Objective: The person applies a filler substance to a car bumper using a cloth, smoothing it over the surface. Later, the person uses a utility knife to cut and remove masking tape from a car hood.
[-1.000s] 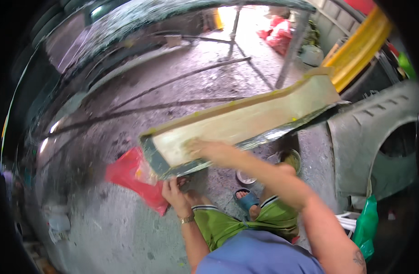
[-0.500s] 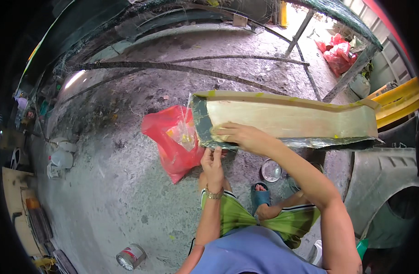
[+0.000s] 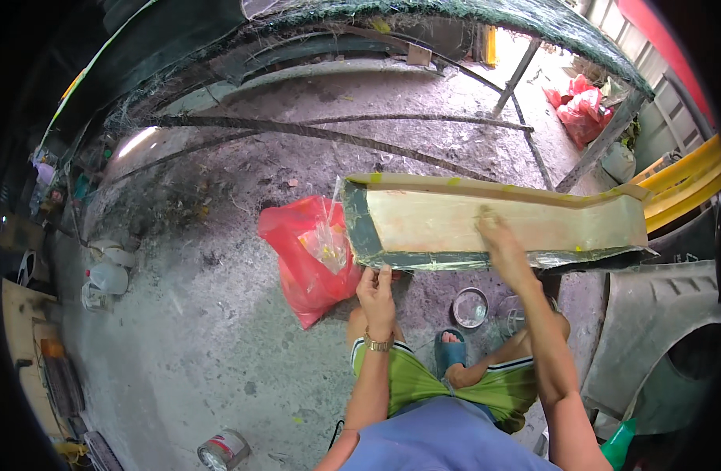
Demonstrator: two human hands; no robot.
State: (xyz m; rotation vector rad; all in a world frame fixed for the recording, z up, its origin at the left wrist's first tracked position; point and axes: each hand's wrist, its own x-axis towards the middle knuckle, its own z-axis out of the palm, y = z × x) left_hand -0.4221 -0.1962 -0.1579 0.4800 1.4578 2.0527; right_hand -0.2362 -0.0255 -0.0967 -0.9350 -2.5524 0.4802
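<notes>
A long, shallow trough-like panel (image 3: 431, 221) with a cream inner face and a dark green border lies across in front of me. Tan strip runs along its far rim, and crinkled shiny film edges its near side. At the panel's near left corner, my left hand (image 3: 376, 294) pinches the edge between thumb and fingers. My right hand (image 3: 502, 243) is over the middle of the cream face, smeared by motion. A pale yellow cloth (image 3: 484, 215) shows faintly at its fingertips, mostly lost in the blur.
A red plastic bag (image 3: 301, 263) with clear wrapping stands left of the panel. Near my feet are a round tin (image 3: 470, 307) and a clear container (image 3: 511, 314). A paint can (image 3: 224, 450) sits lower left, white jugs (image 3: 107, 276) farther left. A grey fender (image 3: 651, 330) is at right.
My right hand has slid rightward from the panel's left end to its middle. The left hand stays at the corner. The view has shifted slightly, so the scene sits lower.
</notes>
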